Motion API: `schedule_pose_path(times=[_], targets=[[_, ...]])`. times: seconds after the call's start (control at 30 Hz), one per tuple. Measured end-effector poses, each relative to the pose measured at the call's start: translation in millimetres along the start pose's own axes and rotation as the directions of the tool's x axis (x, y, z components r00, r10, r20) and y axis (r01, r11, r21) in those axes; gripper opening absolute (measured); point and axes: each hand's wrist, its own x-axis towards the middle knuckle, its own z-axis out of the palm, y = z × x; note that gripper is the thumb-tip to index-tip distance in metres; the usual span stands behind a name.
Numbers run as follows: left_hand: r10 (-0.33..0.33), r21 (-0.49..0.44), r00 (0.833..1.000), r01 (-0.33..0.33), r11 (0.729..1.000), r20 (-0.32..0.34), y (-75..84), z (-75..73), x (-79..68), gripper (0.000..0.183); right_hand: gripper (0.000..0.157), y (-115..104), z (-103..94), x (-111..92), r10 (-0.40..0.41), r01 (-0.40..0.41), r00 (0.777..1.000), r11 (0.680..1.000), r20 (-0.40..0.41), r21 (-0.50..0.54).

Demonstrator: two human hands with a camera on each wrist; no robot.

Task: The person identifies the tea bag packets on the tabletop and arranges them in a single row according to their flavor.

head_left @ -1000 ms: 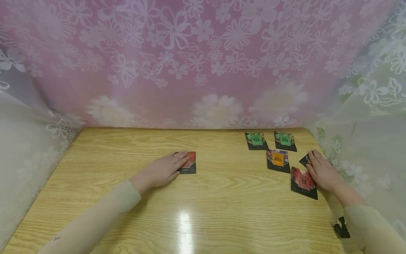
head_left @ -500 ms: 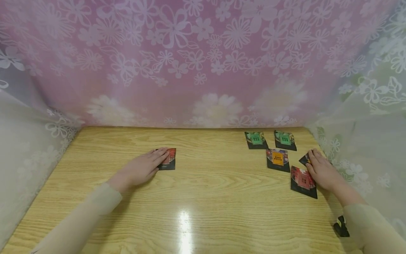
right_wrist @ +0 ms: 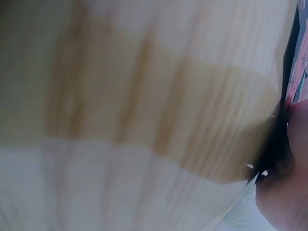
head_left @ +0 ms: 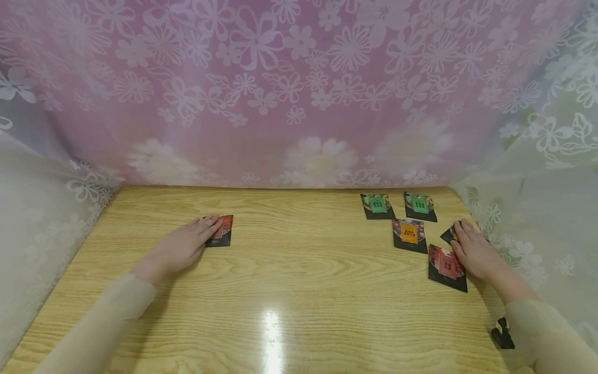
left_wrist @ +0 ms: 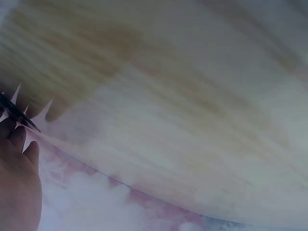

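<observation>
Flat on the left part of the table, a small red and black packet (head_left: pixel 226 231) lies under the fingers of my left hand (head_left: pixel 183 245). Those fingers are straight and press on its left half. In the left wrist view, the packet's dark edge (left_wrist: pixel 18 115) shows beyond the fingers. My right hand (head_left: pixel 477 255) rests, fingers extended, on a black packet with an orange patch (head_left: pixel 448 235) near the table's right edge, mostly covering it. Just below that hand lies another red packet (head_left: pixel 447 268), and an orange-labelled packet (head_left: pixel 409 235) is to its left.
Two green-labelled packets (head_left: pixel 377 205) lie at the table's back right. A small black object with a yellow-green mark (head_left: pixel 502 334) is by the right sleeve. Pink floral cloth (head_left: pixel 299 104) hangs behind the wooden table (head_left: pixel 303 291), with pale cloth on both sides.
My left hand has slid leftward across the table, and the red packet under it has moved along, slightly toward the back. My right hand and the other packets have stayed in place.
</observation>
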Motion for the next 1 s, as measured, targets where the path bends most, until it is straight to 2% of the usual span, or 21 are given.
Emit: schedule_pose_path(times=[0.3, 0.47, 0.57, 0.77, 1.0], targets=[[0.017, 0.067, 1.0, -0.015, 0.998, -0.025, -21.2, -1.6, -16.3, 0.058, 0.066, 3.4, 4.6, -0.2, -0.009, 0.01, 0.999, 1.0, -0.032, 0.009], [0.021, 0.077, 0.999, -0.019, 0.997, -0.027, -25.6, -3.4, -21.1, 0.058, 0.067, 7.7, 8.3, 0.3, -0.027, 0.03, 0.997, 0.999, -0.066, 0.039], [0.023, 0.084, 1.0, -0.022, 0.996, -0.015, -26.1, -4.3, -22.6, 0.058, 0.068, 7.7, 7.4, 1.0, -0.031, 0.033, 0.998, 0.999, -0.054, 0.038], [0.004, 0.096, 1.0, -0.004, 0.995, 0.002, -25.7, -3.7, -20.5, 0.059, 0.067, 4.8, 4.8, 0.2, -0.016, 0.018, 0.998, 0.999, -0.053, 0.037], [0.004, 0.085, 1.0, -0.004, 0.996, 0.0, -21.4, -3.4, -11.2, 0.058, 0.065, -1.5, -0.7, -0.8, -0.008, 0.008, 1.0, 1.0, -0.011, -0.012]])
